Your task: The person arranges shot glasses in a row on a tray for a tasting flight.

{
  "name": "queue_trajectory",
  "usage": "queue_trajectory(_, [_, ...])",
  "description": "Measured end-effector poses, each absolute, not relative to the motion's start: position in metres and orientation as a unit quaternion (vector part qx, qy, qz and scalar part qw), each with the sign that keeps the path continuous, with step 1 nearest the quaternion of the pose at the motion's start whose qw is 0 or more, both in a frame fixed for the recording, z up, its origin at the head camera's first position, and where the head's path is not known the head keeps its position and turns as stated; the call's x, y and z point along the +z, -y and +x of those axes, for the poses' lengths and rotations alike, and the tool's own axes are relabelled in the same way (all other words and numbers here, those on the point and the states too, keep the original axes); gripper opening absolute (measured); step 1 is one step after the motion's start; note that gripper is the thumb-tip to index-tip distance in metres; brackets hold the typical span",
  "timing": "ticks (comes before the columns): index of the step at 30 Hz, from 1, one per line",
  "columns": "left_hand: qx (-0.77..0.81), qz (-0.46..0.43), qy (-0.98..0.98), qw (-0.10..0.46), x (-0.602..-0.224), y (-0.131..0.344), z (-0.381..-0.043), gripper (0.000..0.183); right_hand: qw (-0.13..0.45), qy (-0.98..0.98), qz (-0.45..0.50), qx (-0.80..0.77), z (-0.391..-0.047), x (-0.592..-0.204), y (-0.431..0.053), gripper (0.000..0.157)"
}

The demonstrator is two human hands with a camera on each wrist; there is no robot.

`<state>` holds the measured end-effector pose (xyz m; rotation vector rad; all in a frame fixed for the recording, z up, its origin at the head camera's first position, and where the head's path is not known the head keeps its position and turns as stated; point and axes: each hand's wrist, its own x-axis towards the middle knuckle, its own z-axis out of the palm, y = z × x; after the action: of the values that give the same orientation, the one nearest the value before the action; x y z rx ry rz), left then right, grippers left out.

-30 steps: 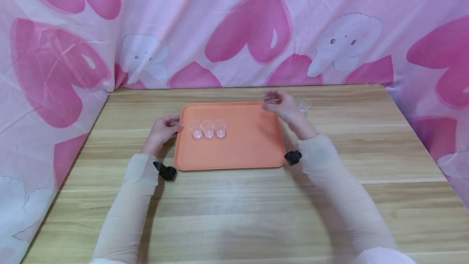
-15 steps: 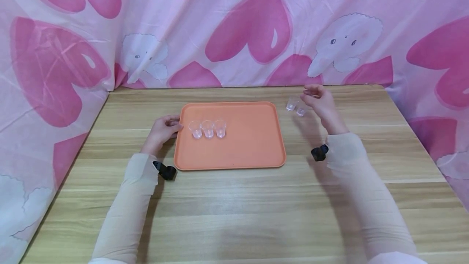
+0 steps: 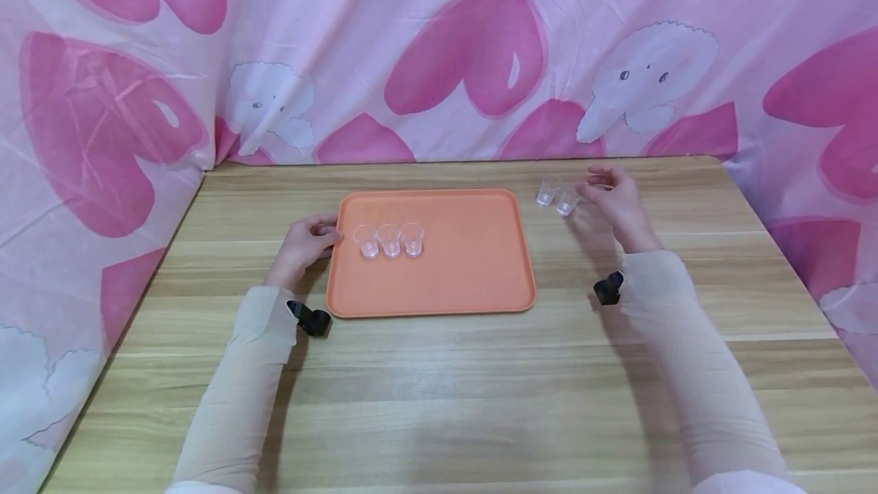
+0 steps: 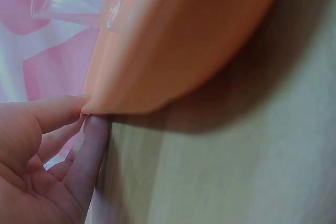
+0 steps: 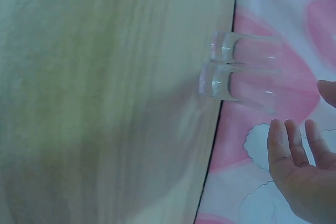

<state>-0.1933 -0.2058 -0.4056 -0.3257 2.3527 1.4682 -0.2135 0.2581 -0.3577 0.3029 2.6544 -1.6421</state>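
An orange tray (image 3: 466, 261) lies on the table. My left hand (image 3: 300, 250) pinches its left rim; in the left wrist view the thumb is on top and a finger (image 4: 94, 150) underneath. Three small clear cups (image 3: 391, 241) stand upright in a row on the left half of the tray. Off the tray's far right corner, two more clear cups, a farther one (image 3: 546, 194) and a nearer one (image 3: 565, 203), stand close together on the wood. Just right of this pair is my right hand (image 3: 620, 208), its fingers (image 5: 279, 145) extended and holding nothing.
The wooden table (image 3: 439, 402) reaches back to a pink curtain (image 3: 439, 36) with hearts, which also hangs along the left and right sides. Each wrist carries a small black camera (image 3: 312, 320). Bare wood stretches in front of the tray.
My right hand has moved right from over the tray's far right corner to beyond the two loose cups, bringing them into view. The left hand, tray and row of cups stay put.
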Motion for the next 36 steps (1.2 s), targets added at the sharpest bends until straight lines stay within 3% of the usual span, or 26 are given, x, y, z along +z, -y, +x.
queue_trajectory(5, [0.519, -0.113, -0.829, 0.173, -0.406, 0.206, -0.193, 0.048, 0.018, -0.86, 0.104, -0.499, -0.214, -0.365, -0.259, 0.047])
queue_trajectory(11, [0.522, -0.113, -0.827, 0.175, -0.406, 0.206, -0.193, 0.048, 0.045, -0.864, 0.096, -0.492, -0.214, -0.373, -0.26, 0.057])
queue_trajectory(23, [0.525, -0.116, -0.825, 0.173, -0.404, 0.204, -0.192, 0.048, 0.035, -0.831, 0.069, -0.55, -0.214, -0.385, -0.262, 0.062])
queue_trajectory(36, [0.525, -0.114, -0.825, 0.175, -0.402, 0.204, -0.19, 0.049, 0.052, -0.862, 0.1, -0.495, -0.219, -0.383, -0.256, 0.055])
